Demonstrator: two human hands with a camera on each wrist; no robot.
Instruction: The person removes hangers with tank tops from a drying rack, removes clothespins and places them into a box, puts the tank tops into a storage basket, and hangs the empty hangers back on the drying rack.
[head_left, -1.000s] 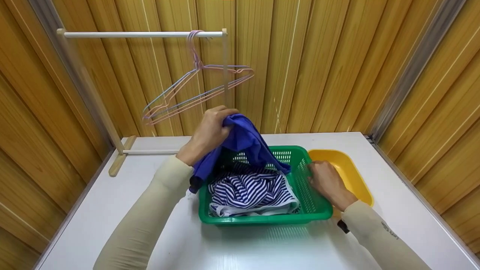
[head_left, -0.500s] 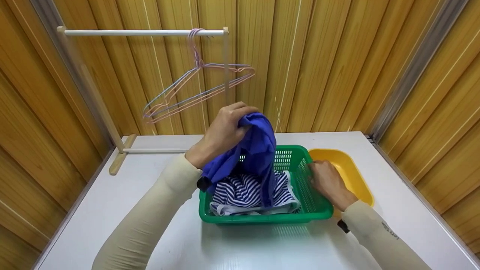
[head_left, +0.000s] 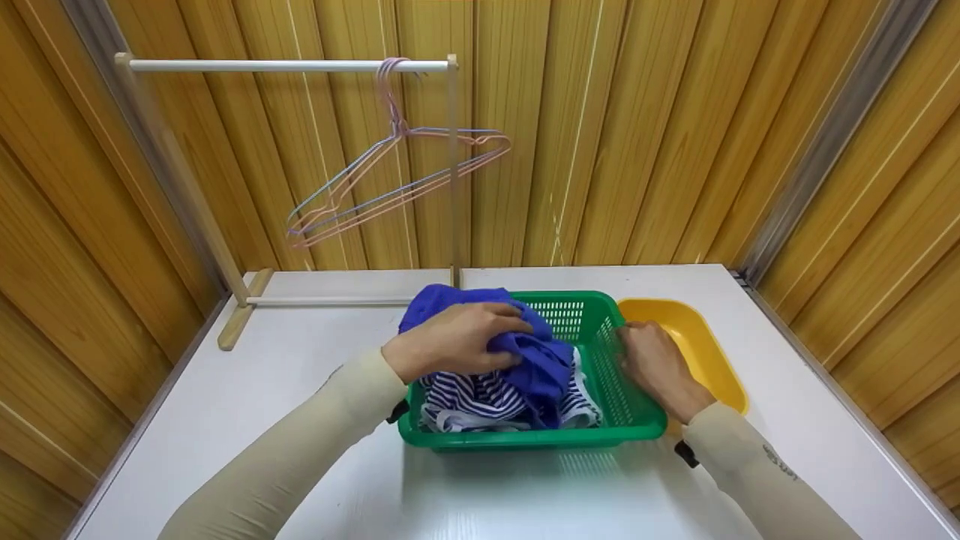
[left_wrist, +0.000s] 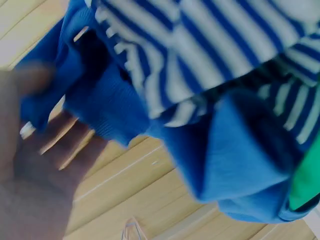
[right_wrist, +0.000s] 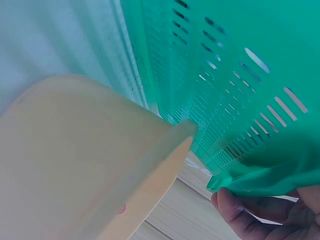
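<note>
A green perforated basket (head_left: 532, 440) stands on the white table, holding a blue-and-white striped garment (head_left: 476, 397). Bunched on top of that lies a blue garment (head_left: 544, 371), partly draped over the basket's back left edge. My left hand (head_left: 469, 337) rests on the blue garment; in the left wrist view its fingers (left_wrist: 75, 145) are spread and the thumb stands apart, beside the blue cloth (left_wrist: 245, 155). At the basket's right side, my right hand (head_left: 656, 367) grips the rim; the right wrist view shows its fingers (right_wrist: 235, 212) at the green rim (right_wrist: 270, 185).
Just right of the basket sits a yellow tray (head_left: 701, 349), partly behind my right hand. A rack with a white bar (head_left: 285, 66) stands at the back left. Several pink and blue wire hangers (head_left: 397, 133) hang from it. Wood-patterned walls (head_left: 645, 135) enclose the table.
My left hand shifted right with the raised blue garment, then lowered it onto the striped one, and its fingers have loosened. The right hand has stayed on the basket rim.
</note>
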